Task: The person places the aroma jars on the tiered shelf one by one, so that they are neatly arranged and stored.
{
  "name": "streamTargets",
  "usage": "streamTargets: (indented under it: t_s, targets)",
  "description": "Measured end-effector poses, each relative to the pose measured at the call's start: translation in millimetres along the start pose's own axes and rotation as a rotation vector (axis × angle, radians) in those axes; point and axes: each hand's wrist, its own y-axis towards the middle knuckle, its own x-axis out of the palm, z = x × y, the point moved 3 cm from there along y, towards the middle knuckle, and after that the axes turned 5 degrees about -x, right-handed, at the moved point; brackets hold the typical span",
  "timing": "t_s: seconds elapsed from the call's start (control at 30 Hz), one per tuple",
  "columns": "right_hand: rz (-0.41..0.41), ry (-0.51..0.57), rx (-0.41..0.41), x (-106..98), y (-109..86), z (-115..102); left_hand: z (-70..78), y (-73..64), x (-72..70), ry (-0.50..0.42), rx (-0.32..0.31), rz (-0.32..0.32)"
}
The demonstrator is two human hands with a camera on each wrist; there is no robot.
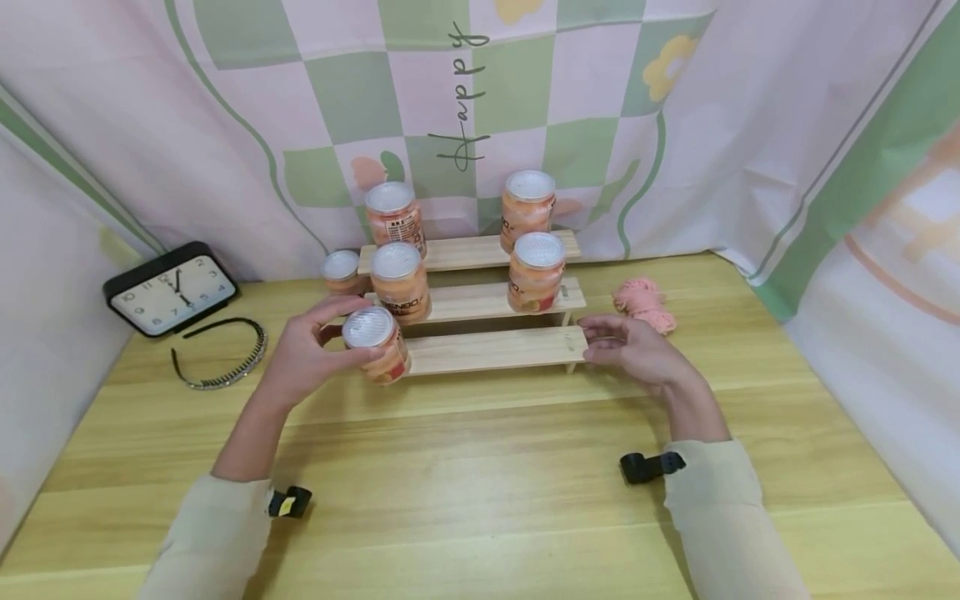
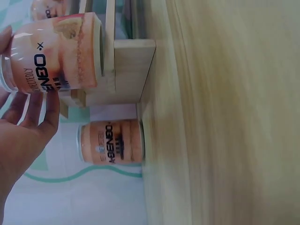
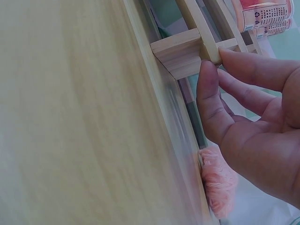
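Note:
My left hand (image 1: 306, 354) grips a peach-coloured can (image 1: 386, 357) with a clear lid at the left end of the lowest step of a wooden three-step rack (image 1: 487, 350). In the left wrist view that can (image 2: 54, 54) sits right at the step's surface, fingers and thumb around it. At the rack's right end, my right hand (image 1: 633, 350) pinches the lowest step's corner between thumb and fingers, as the right wrist view shows at the step end (image 3: 210, 49). On the middle step stand two like cans, left (image 1: 401, 287) and right (image 1: 536, 275); two more occupy the top step.
Another can (image 1: 342, 271) stands on the table behind the rack's left end. A black clock (image 1: 172, 287) and a beaded headband (image 1: 236, 367) lie left. Pink yarn (image 1: 645, 304) is right of the rack. A checked curtain (image 1: 442, 92) hangs behind.

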Motion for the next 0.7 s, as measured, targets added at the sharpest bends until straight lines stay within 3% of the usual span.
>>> streamTargets:
  t_s: [0.23,0.7]
  targets:
    - [0.002,0.013,0.003,-1,0.7,2,4.5,2.1,12.6,-0.012,-0.014,-0.022]
    - [0.008,-0.028,0.009,-1,2.0,0,14.4,3.7,30.6,-0.050,0.033,-0.079]
